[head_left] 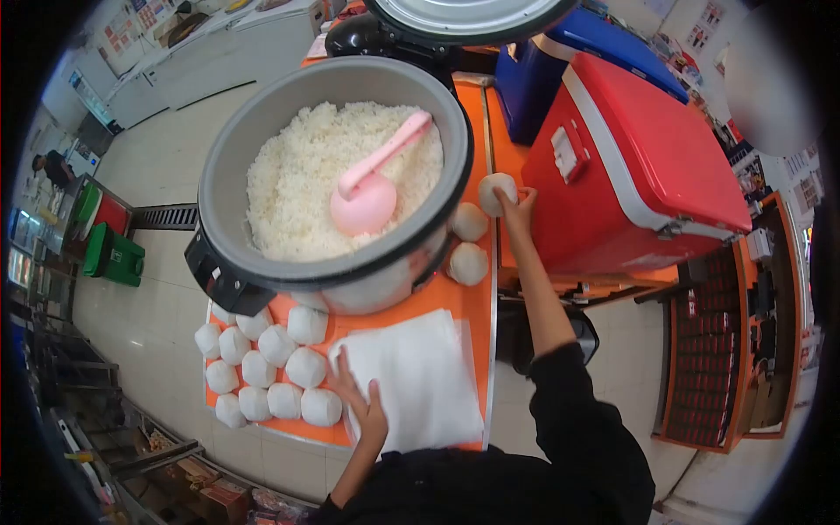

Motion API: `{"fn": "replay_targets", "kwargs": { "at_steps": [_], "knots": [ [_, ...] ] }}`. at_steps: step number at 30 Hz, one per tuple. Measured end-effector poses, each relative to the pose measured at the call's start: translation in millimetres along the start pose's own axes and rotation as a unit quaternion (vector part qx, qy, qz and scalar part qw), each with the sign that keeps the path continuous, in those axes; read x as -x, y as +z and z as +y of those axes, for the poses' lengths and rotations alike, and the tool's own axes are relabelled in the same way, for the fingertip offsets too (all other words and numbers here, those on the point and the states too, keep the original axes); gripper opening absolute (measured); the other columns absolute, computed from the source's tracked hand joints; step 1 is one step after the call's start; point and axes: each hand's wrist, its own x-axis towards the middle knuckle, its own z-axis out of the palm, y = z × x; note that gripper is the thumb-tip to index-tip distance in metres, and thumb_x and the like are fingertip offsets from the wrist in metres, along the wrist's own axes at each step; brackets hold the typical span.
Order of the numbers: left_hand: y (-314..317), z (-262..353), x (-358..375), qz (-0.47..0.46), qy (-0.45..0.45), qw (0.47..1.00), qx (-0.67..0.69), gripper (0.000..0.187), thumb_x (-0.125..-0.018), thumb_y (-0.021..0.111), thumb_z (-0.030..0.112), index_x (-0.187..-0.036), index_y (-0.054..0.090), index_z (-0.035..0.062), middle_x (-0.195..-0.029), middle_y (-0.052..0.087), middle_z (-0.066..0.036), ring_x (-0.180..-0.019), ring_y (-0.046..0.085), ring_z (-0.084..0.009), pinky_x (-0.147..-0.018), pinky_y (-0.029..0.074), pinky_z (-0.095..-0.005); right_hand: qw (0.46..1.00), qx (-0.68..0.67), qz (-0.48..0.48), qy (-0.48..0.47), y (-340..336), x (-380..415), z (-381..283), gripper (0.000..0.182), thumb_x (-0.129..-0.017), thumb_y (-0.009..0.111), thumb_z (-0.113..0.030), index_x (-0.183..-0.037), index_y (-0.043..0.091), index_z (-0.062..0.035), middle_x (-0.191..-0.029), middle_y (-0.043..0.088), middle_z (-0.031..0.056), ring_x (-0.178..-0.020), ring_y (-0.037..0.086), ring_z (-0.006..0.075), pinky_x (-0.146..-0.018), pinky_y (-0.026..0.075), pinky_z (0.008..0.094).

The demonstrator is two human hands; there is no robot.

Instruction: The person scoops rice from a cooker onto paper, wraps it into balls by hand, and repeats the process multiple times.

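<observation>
My right hand point(518, 210) is closed around a white paper-wrapped ball point(498, 193) near the red cooler. Two more wrapped balls point(468, 264) sit just left of it, beside the rice cooker point(367, 293). Fingers spread, my left hand point(359, 402) rests at the left edge of a stack of white paper sheets point(416, 376). Left of that hand, several white wrapped balls point(277, 346) stand in rows on the orange table point(477, 306). The cooker is uncovered and full of cooked rice point(302, 166). A pink rice paddle point(366, 203) lies on the rice.
A red cooler box point(647, 149) stands at the right, with a blue cooler point(604, 39) behind it. The cooker's raised lid point(472, 13) is at the top. Shelves point(713, 367) stand on the right, a green bin point(115, 254) on the left. A person point(57, 168) is far left.
</observation>
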Motion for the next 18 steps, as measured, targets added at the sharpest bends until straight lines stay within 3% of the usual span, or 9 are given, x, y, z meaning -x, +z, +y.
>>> {"fn": "replay_targets", "kwargs": {
  "at_steps": [1, 5, 7, 9, 11, 13, 15, 17, 18],
  "knots": [
    [-14, -14, -2, 0.004, 0.070, 0.987, -0.145, 0.062, -0.084, 0.049, 0.011, -0.137, 0.020, -0.0016, -0.144, 0.020, -0.016, -0.135, 0.005, -0.0312, -0.108, 0.006, -0.0425, 1.000, 0.020, 0.005, 0.009, 15, -40, 24, 0.061, -0.075, 0.070, -0.035, -0.112, 0.034, -0.0029, -0.096, 0.053, 0.0164, -0.093, 0.055, 0.0239, -0.076, 0.046, 0.0323],
    [-40, -23, -14, 0.105, 0.048, 0.987, -0.113, 0.067, -0.083, 0.053, 0.021, -0.136, 0.020, -0.0023, -0.143, 0.020, -0.015, -0.135, 0.005, -0.0322, -0.108, 0.009, -0.0444, 0.996, -0.029, -0.081, 0.001, 59, -73, 62, 0.054, -0.074, 0.068, -0.036, -0.106, 0.041, -0.0010, -0.097, 0.053, 0.0169, -0.094, 0.054, 0.0279, -0.080, 0.044, 0.0332],
    [-59, -24, -22, 0.140, 0.047, 0.987, -0.069, 0.069, -0.083, 0.054, 0.024, -0.136, 0.020, -0.0021, -0.143, 0.020, -0.015, -0.135, 0.004, -0.0328, -0.108, 0.010, -0.0452, 0.885, 0.439, 0.054, -0.145, 61, -57, 48, 0.039, -0.076, 0.066, -0.026, -0.098, 0.048, 0.0010, -0.097, 0.053, 0.0182, -0.087, 0.056, 0.0319, -0.079, 0.046, 0.0369],
    [-83, -25, -32, 0.144, 0.100, 0.939, -0.296, 0.072, -0.083, 0.054, 0.027, -0.137, 0.016, -0.0021, -0.142, 0.020, -0.016, -0.134, 0.012, -0.0324, -0.106, 0.015, -0.0467, 0.929, 0.290, 0.035, -0.229, 40, -56, 8, 0.022, -0.079, 0.058, -0.011, -0.095, 0.054, 0.0025, -0.099, 0.052, 0.0175, -0.090, 0.054, 0.0320, -0.083, 0.042, 0.0371],
    [-92, -1, -60, 0.248, 0.130, 0.944, -0.172, 0.065, -0.085, 0.049, 0.027, -0.135, 0.020, -0.0019, -0.140, 0.021, -0.016, -0.130, 0.024, -0.0306, -0.104, 0.023, -0.0458, 0.911, 0.099, 0.102, -0.386, 18, 11, -103, 0.025, -0.078, 0.050, -0.001, -0.102, 0.055, 0.0016, -0.100, 0.054, 0.0179, -0.096, 0.054, 0.0313, -0.083, 0.041, 0.0372],
    [-105, 31, -94, 0.324, 0.153, 0.928, -0.097, 0.056, -0.088, 0.045, 0.027, -0.133, 0.027, -0.0012, -0.134, 0.031, -0.015, -0.127, 0.030, -0.0274, -0.104, 0.025, -0.0423, 0.862, 0.033, 0.021, -0.506, 18, 63, -184, 0.023, -0.080, 0.049, -0.002, -0.102, 0.056, 0.0004, -0.102, 0.055, 0.0184, -0.099, 0.054, 0.0305, -0.084, 0.041, 0.0367],
    [-126, 88, -134, 0.327, 0.156, 0.929, -0.079, 0.049, -0.088, 0.041, 0.022, -0.131, 0.033, -0.0010, -0.133, 0.035, -0.015, -0.127, 0.030, -0.0253, -0.104, 0.023, -0.0389, 0.605, 0.266, -0.274, -0.698, 66, 84, -237, 0.017, -0.084, 0.051, -0.010, -0.098, 0.055, -0.0027, -0.098, 0.058, 0.0139, -0.095, 0.056, 0.0284, -0.082, 0.044, 0.0352],
    [-138, 112, -176, 0.261, 0.191, 0.946, -0.025, 0.045, -0.087, 0.039, 0.017, -0.128, 0.038, -0.0018, -0.135, 0.034, -0.016, -0.129, 0.028, -0.0247, -0.105, 0.019, -0.0365, 0.471, 0.431, -0.462, -0.616, 103, 80, -228, 0.024, -0.083, 0.054, -0.016, -0.104, 0.053, -0.0045, -0.098, 0.058, 0.0156, -0.098, 0.056, 0.0279, -0.080, 0.045, 0.0382],
    [-144, 103, -195, 0.221, 0.179, 0.959, -0.002, 0.048, -0.087, 0.042, 0.018, -0.131, 0.035, -0.0012, -0.137, 0.031, -0.017, -0.130, 0.026, -0.0252, -0.105, 0.021, -0.0362, 0.468, 0.436, -0.456, -0.619, 112, 82, -227, 0.024, -0.083, 0.054, -0.016, -0.104, 0.053, -0.0045, -0.098, 0.058, 0.0156, -0.098, 0.056, 0.0279, -0.080, 0.045, 0.0382]
  ]
}}
